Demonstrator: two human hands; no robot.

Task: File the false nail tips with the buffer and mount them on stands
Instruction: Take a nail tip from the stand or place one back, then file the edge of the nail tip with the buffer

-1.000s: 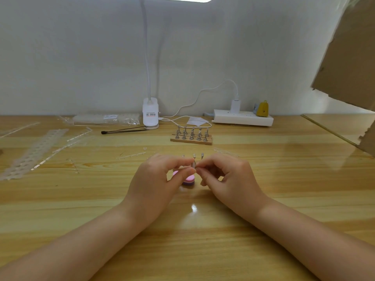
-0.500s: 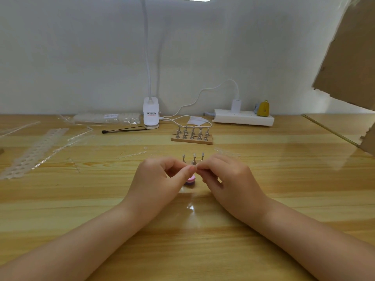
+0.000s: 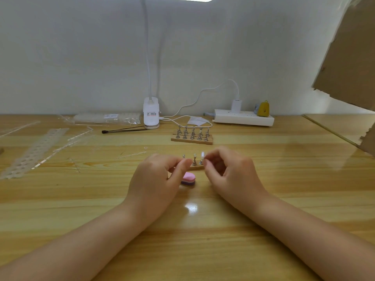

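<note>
I'm mounting: my right hand [image 3: 229, 171] pinches a clear nail tip [image 3: 202, 154] just above the rightmost stand [image 3: 200, 162] on the near wooden base. My left hand [image 3: 156, 177], fingers curled, seems to steady that base, though I cannot tell its grip; the buffer [image 3: 188, 178] lies between my hands. Next I need to seat the tip squarely on the stand head.

The hands have parted, baring the pink buffer [image 3: 188, 178] (right one [image 3: 227, 169] lifted).

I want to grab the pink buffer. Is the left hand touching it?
Cannot tell. In the head view the left hand covers one end of the pink buffer, hiding any contact or gap.
</note>
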